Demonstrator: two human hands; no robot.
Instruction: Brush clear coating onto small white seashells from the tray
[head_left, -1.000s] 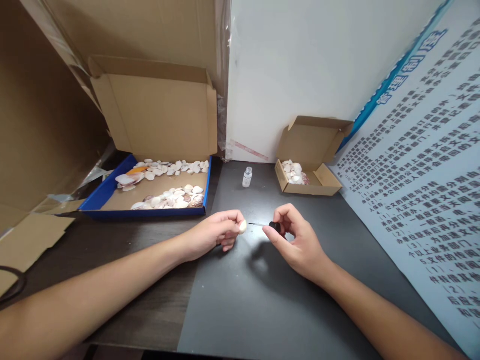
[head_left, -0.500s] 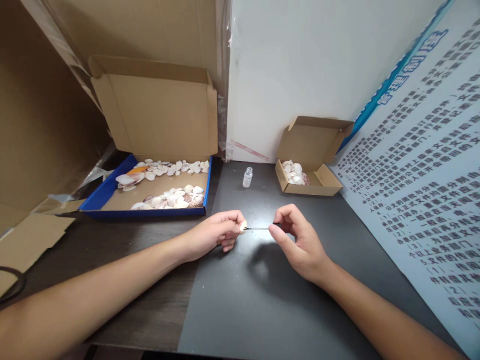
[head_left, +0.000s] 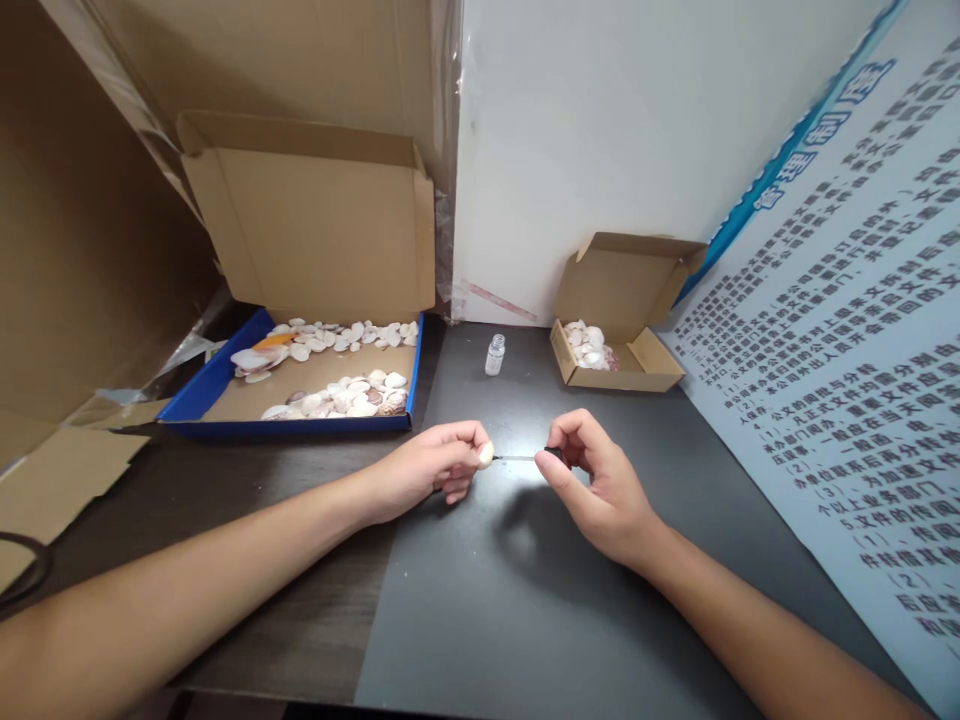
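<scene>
Between the thumb and fingers of my left hand (head_left: pixel 442 465) is a small pale shell (head_left: pixel 487 454). My right hand (head_left: pixel 596 480) pinches the black cap of a thin brush (head_left: pixel 517 458), whose dark tip points left and meets the shell's right edge. Beyond my hands, a small open glass bottle (head_left: pixel 494 356) with a white label stands upright on the dark mat (head_left: pixel 465 600).
At the left sits an open blue-edged box (head_left: pixel 292 425) with many shells inside. A smaller open cardboard box (head_left: pixel 626 380) of shells stands at the back right. A printed sheet (head_left: pixel 847 400) leans along the right side.
The shell has turned slightly in my left fingers, showing more of its pale face. The brush has shifted a little, and more of its black cap shows.
</scene>
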